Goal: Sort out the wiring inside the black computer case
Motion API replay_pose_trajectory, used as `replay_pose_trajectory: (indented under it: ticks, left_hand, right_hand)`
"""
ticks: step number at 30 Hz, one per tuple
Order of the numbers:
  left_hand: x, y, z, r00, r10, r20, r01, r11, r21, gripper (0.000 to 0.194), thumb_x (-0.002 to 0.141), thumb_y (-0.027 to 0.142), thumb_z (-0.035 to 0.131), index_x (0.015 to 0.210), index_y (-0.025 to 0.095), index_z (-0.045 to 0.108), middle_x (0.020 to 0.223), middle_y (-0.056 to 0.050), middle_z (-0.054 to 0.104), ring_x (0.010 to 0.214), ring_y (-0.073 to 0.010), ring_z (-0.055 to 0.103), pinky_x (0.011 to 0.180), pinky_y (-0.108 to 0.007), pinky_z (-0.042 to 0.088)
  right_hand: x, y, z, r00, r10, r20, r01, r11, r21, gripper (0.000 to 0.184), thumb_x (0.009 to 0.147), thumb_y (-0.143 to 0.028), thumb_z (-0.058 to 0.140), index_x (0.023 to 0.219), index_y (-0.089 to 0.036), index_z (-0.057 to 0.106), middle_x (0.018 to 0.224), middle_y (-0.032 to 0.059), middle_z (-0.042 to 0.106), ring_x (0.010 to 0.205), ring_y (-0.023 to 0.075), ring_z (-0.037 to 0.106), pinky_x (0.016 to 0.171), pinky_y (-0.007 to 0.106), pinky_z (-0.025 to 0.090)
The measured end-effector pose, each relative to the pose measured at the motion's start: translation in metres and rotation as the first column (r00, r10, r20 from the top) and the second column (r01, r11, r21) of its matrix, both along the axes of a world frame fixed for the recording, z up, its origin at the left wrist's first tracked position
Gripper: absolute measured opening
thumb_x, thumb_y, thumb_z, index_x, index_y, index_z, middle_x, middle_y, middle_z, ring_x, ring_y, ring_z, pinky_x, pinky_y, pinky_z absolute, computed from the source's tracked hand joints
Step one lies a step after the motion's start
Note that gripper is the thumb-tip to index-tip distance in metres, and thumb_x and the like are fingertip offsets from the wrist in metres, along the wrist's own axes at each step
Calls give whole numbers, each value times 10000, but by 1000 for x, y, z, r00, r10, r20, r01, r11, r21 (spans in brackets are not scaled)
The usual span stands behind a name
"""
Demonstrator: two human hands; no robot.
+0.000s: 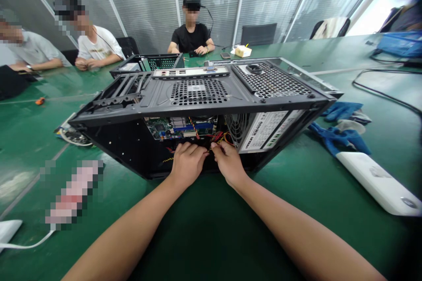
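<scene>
An open black computer case (158, 99) lies before me with its vented back panel upward. Both hands are in its open side. My left hand (188, 163) is closed, thumb and fingers pinched on a thin power cable. Very near it, my right hand (230, 163) pinches at the same cable; the fingers hide most of it. Red and yellow wires (218, 135) run behind the fingertips. Farther in are the green motherboard (161, 128) and, on the right, the power supply (270, 131) with its label and fan grille (236, 126).
Blue gloves (343, 136) and a white power bank (379, 182) lie at the right. A blurred-out phone-like object (75, 193) with a white cord is at the left. Behind stands another case (158, 61). Several people sit across the green table (211, 237).
</scene>
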State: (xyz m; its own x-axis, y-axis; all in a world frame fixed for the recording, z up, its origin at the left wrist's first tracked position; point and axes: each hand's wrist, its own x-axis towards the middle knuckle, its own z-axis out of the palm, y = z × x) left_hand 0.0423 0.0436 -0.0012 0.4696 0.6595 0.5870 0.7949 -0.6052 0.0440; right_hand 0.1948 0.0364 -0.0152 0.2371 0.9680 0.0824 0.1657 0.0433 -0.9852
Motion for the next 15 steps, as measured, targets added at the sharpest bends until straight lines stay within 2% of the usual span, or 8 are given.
replay_pose_trajectory:
  ticks: [15]
  left_hand:
    - [-2, 4, -9, 994, -55, 98, 62, 996, -68, 106, 891, 184, 628, 786, 185, 645, 718, -31, 648, 724, -195, 577, 709, -330, 433]
  right_hand:
    - [0, -1, 1, 999, 13, 44, -13, 1000, 6, 311, 847, -495, 535, 672, -242, 491, 613, -3, 503, 679, 209, 512, 640, 328, 395]
